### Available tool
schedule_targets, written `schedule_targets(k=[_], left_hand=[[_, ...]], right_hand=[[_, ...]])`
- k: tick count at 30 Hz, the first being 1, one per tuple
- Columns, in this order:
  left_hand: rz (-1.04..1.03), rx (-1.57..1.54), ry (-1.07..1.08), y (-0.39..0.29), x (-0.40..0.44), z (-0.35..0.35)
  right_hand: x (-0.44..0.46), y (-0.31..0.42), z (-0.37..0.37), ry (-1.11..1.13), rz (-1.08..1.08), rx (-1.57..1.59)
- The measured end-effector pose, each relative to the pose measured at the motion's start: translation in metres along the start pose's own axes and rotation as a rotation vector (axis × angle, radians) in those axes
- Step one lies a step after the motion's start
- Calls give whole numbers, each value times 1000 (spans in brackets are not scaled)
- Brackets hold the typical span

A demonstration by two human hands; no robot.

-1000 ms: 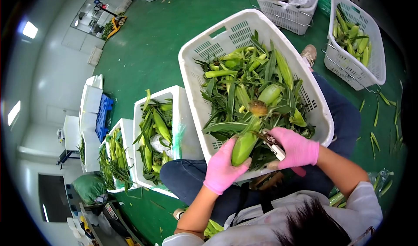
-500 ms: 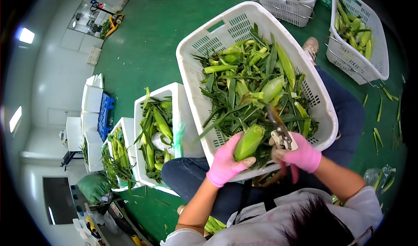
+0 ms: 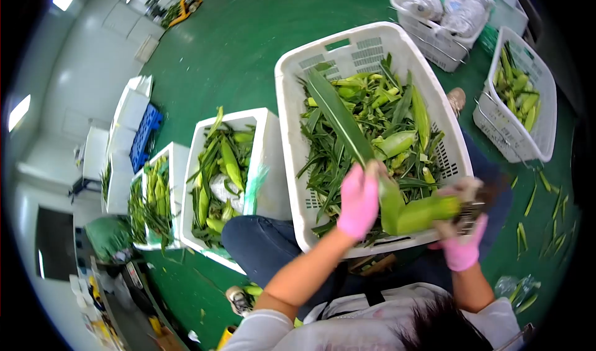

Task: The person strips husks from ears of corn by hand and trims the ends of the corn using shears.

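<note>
My left hand, in a pink glove, is closed around the base of a long green corn leaf that sticks up over the basket. Between my hands lies an ear of corn in its green husk, blurred by motion, its left end close to my left fingers. My right hand, also pink-gloved, is closed on pruning shears, which are smeared by motion, at the right end of the ear. Under both hands stands a white plastic basket holding cut leaves and husks.
White foam boxes with corn stand at the left. At the upper right are a basket with plastic-wrapped bundles and another corn basket. Leaf scraps litter the green floor. My knee is beside the basket.
Both hands have moved: the left now grips a long leaf, and the right has shifted right with the shears. The ear, upright in my left hand before, now lies sideways. The view has tilted.
</note>
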State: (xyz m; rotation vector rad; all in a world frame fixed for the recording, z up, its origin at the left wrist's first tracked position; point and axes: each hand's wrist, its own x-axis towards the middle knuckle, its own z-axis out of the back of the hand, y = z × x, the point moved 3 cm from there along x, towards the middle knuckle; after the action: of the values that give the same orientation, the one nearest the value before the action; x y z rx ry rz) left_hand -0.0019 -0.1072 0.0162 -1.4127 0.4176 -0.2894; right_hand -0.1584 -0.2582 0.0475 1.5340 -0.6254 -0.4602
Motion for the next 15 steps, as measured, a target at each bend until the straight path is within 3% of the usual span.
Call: schedule_targets(k=[2,3,6,8,9,10,11,13,15], left_hand=[[-85,256,-127,23,52,25],[-80,376,-152,46,79,40],[205,860,77,87,121,78],[334,909,233,13,91,78],[322,734,373,-20,65,73],[72,628,423,-19,38,61],[-119,289,557,-23,4,47],[-498,701,243,-17,-53,40],[-496,543,-99,-13,-85,76]], right_hand=[[11,23,38,-179,79,-161],[11,37,46,-199,137,-6],[7,69,56,-223,244,202],[4,65,52,-123,153,184],[2,63,42,-56,106,135],[0,60,29,12,61,89],[-2,57,12,65,6,18],[-4,45,-28,148,-17,83],[0,34,-52,196,-11,97]])
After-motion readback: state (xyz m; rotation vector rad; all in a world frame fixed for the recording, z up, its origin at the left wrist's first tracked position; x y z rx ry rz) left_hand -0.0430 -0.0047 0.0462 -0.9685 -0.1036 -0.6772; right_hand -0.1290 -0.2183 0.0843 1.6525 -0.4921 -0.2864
